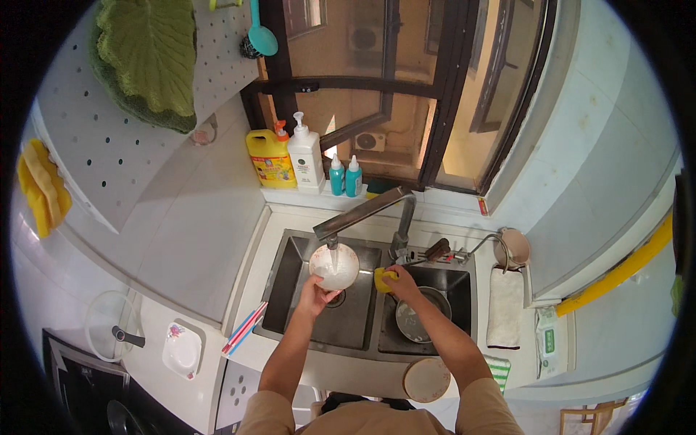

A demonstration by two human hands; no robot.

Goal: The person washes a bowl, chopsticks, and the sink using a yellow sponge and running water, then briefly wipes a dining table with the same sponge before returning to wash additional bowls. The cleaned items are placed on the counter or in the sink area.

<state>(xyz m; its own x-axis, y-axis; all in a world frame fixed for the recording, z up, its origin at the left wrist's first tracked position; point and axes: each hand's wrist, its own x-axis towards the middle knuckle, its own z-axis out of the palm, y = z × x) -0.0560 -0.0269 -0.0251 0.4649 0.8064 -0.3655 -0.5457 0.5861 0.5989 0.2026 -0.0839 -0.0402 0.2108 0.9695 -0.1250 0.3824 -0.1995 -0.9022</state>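
Note:
In my left hand (315, 294) is a white bowl (348, 275) with a patterned rim, gripped at its near edge. It is tilted under the faucet (359, 215), and water runs into it above the left basin (290, 312) of the steel sink. My right hand (400, 281) is closed on a yellow sponge (381, 280) over the divider between the two basins. Below my right forearm, a round metal pot or pan (413, 322) sits in the right basin, partly hidden by the arm.
A plate (426, 380) lies at the counter's front edge. A folded towel (504, 308) and a pinkish cup (513, 249) are on the right. Bottles (307, 158) line the windowsill. A white dish (182, 349) and colored sticks (245, 328) lie to the left.

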